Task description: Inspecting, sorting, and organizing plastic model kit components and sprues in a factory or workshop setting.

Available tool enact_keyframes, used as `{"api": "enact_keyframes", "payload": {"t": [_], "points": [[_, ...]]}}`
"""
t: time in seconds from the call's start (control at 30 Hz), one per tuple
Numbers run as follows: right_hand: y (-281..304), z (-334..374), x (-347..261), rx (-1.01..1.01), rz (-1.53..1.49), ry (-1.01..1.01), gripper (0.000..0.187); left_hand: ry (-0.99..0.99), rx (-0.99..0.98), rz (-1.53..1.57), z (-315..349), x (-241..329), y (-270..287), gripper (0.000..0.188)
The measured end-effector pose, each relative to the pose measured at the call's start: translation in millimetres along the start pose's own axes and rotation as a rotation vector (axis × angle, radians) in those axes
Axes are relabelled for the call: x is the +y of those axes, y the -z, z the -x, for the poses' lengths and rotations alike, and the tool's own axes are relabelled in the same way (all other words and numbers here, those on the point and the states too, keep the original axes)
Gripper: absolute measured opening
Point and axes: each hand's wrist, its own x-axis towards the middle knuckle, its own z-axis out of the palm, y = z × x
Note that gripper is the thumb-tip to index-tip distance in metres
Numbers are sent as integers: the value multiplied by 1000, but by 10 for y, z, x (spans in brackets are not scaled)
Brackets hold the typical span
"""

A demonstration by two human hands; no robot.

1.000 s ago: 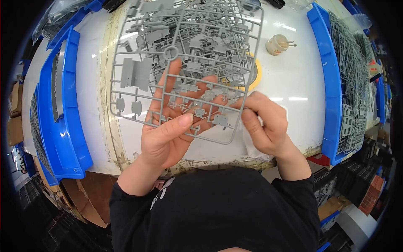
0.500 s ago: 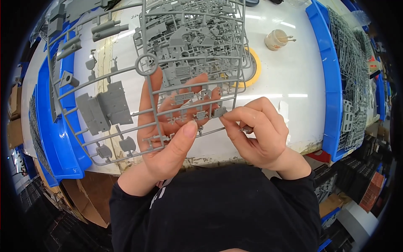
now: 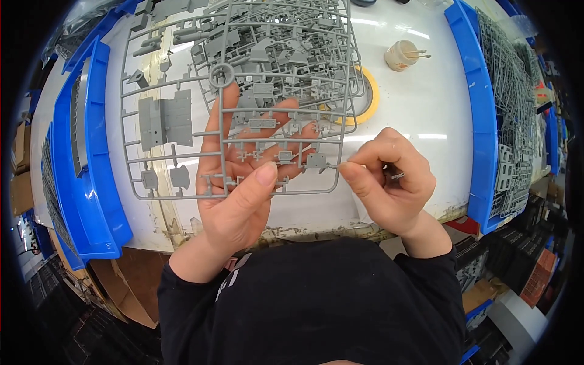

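Note:
A flat grey plastic model-kit sprue (image 3: 166,123), with small parts on its runners, is held up above the table. My left hand (image 3: 234,210) grips it from below, thumb in front and fingers spread behind the frame. Close to the thumb is a small rectangular part (image 3: 316,160) by the sprue's right edge. There, my right hand (image 3: 395,182) has its thumb and index finger together at the frame's edge; whether they pinch it I cannot tell. A small shiny metal piece (image 3: 396,176) shows among its curled fingers, mostly hidden.
Behind the sprue lies a heap of grey sprues (image 3: 286,45) on the white table (image 3: 420,103). A yellow tape roll (image 3: 370,97) and a small jar (image 3: 400,56) with sticks stand right of it. Blue bins flank the table, left (image 3: 91,219) and right (image 3: 480,121); the right one holds sprues.
The sprue has swung to lie more level and squarer to view, its left side moving right and away. My right hand has shifted slightly right, fingertips still by the sprue's edge.

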Motion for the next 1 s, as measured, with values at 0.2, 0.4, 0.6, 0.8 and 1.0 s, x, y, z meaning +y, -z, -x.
{"api": "enact_keyframes", "payload": {"t": [0.2, 0.4, 0.6, 0.8, 1.0], "points": [[-55, 11, -61, -58, 141, 170, 10, -19, 7, -20, 6, -13, -7, 78], [-45, 42, -31, -11, 127, 286, 11, -8, 23, 21, 5, 19, 9, 76], [-97, 19, -36, 53, -59, -116, 9, 9, 5, 75, -7, 21, 33, 80], [-119, 21, -53, -103, -302, -365, 4, -49, -29, 20, 27, -79, -27, 83], [-29, -10, -71, -136, -334, -436, 4, -73, -137, -9, 25, -96, -8, 88]]}}
